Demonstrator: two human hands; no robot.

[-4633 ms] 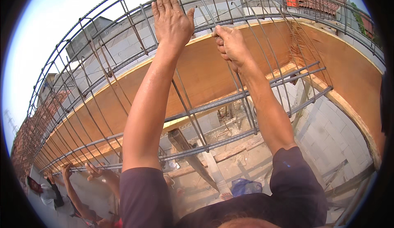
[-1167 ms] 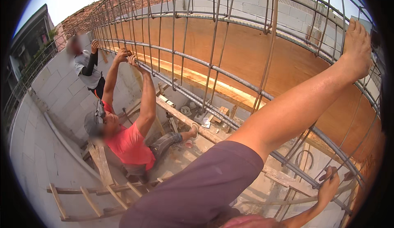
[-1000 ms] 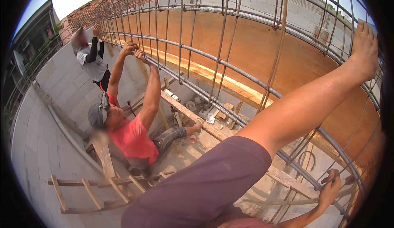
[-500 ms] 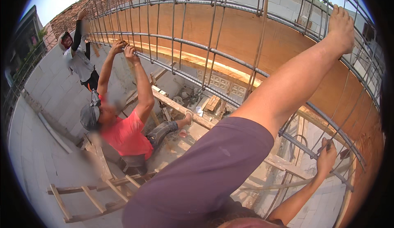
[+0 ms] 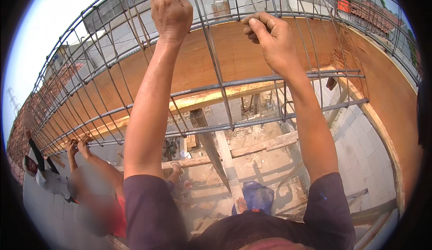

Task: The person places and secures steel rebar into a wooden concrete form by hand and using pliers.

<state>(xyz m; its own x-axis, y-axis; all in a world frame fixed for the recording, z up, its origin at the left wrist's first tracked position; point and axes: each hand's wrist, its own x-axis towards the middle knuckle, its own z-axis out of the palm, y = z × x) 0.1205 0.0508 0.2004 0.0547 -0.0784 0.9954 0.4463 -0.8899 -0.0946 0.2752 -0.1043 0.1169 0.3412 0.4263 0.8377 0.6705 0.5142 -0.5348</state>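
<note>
Brown board (image 5: 243,54) behind obstructing rebar cage (image 5: 221,85), left grip (image 5: 172,13) and right grip (image 5: 272,38) curled, holds unclear

Cropped and blurred around the long grey steel rebar cage (image 5: 222,85)
At its top, the view's edge cuts short my bare left hand (image 5: 171,12); whether my bare right hand (image 5: 272,36) holds anything, I cannot tell. Below its left stretch, a red-shirted co-worker (image 5: 119,220) has a blurred head, torso partly behind my dark purple sleeve (image 5: 150,211).
</note>
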